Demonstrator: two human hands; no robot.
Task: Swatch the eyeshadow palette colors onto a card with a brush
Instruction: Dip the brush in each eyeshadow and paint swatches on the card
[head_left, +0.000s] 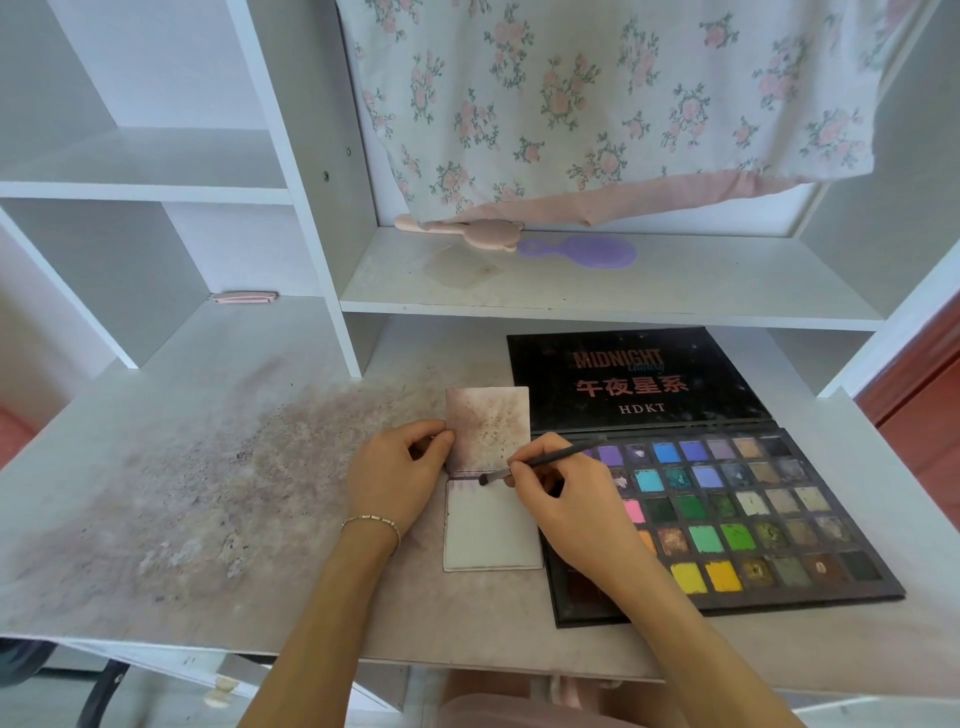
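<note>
A small white notepad card (491, 535) lies on the desk, its stained upper page (488, 421) flipped up. My left hand (397, 475) pinches the left edge of that flipped page. My right hand (561, 491) grips a thin dark brush (540, 461), whose tip touches the top edge of the lower card where a faint purple smear shows. To the right lies the open black eyeshadow palette (727, 514) with several coloured pans; my right hand covers its left pans.
The white desk top (208, 493) is dusted with purplish powder at left. A shelf (597, 291) behind holds a pink brush (467, 231) and a purple hairbrush (587, 252). Floral cloth (597, 93) hangs above. A pink clip (244, 298) lies at left.
</note>
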